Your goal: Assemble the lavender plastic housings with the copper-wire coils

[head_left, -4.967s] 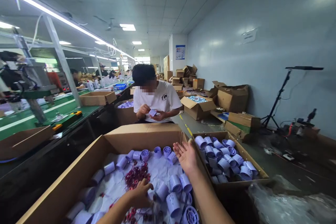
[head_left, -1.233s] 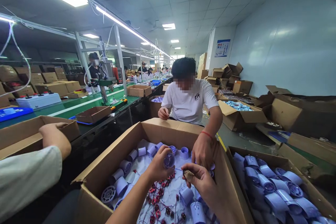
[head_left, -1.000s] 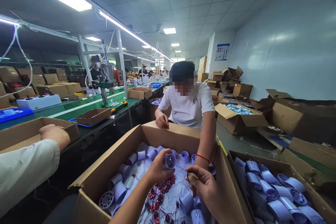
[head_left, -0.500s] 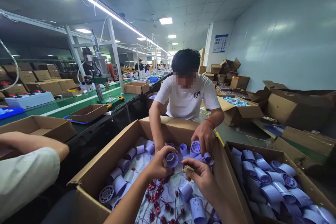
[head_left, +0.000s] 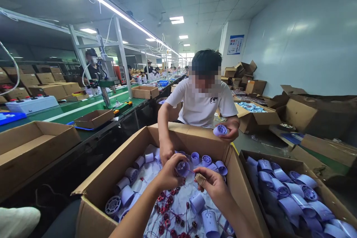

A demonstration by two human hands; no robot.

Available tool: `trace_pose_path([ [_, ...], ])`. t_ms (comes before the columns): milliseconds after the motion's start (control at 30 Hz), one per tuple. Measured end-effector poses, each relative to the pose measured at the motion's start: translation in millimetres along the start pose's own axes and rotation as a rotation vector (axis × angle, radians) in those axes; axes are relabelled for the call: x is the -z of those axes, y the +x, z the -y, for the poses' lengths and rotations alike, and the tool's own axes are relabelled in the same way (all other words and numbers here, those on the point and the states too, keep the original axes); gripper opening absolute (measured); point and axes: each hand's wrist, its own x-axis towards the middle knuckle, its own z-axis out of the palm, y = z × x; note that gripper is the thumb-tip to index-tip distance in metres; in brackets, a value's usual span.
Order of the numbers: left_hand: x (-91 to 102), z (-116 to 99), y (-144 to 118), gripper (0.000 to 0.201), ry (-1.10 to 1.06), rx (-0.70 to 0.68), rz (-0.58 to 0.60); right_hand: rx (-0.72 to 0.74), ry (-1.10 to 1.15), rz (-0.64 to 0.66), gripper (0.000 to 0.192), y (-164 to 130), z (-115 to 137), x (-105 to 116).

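Over the open cardboard box [head_left: 111,161], my left hand [head_left: 169,174] is closed around a lavender plastic cup-shaped housing [head_left: 183,170], its open end facing up toward me. My right hand [head_left: 212,186] is pinched just to its right, with a beige wrap on the thumb. A thin reddish wire [head_left: 192,171] runs from the housing to the right fingertips. Below, small dark-red round parts with wires [head_left: 167,208] lie on white sheeting. More lavender housings [head_left: 209,221] stand and lie about them. Across the box, a co-worker's hand [head_left: 231,131] holds another housing [head_left: 220,130]; their other hand [head_left: 166,151] reaches in.
A second box of lavender housings [head_left: 295,193] stands close on the right. At left are an empty-looking carton [head_left: 39,145], a green conveyor line [head_left: 69,109] and a press [head_left: 106,78]. A pale sleeve [head_left: 18,222] shows at lower left.
The co-worker has lifted a housing out to the box's far rim and moved their other hand leftward. The arm at far left has drawn back mostly out of view. My hands barely move.
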Motion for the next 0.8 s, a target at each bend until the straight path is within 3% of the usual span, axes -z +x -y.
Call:
trace_pose_path([
  [167, -0.8, -3.2, 0.3, 0.057, 0.017, -0.016, -0.01, 0.033, 0.001, -0.014, 0.045, 2.2, -6.0, -1.0],
  [367, -1.9, -9.5, -1.1, 0.058, 0.103, 0.027, 0.064, 0.108, -0.061, -0.119, 0.045, 4.6, -11.3, -5.1],
  [533, -4.5, -17.4, -1.7, 0.057, 0.111, 0.045, 0.083, 0.279, -0.426, -0.13, 0.025, -0.1, -15.7, -7.7],
  [800, -15.3, -26.6, -2.3, 0.061, 0.012, -0.107, 0.002, 0.664, -0.999, -0.203, 0.035, -3.7, -31.6, -12.7],
])
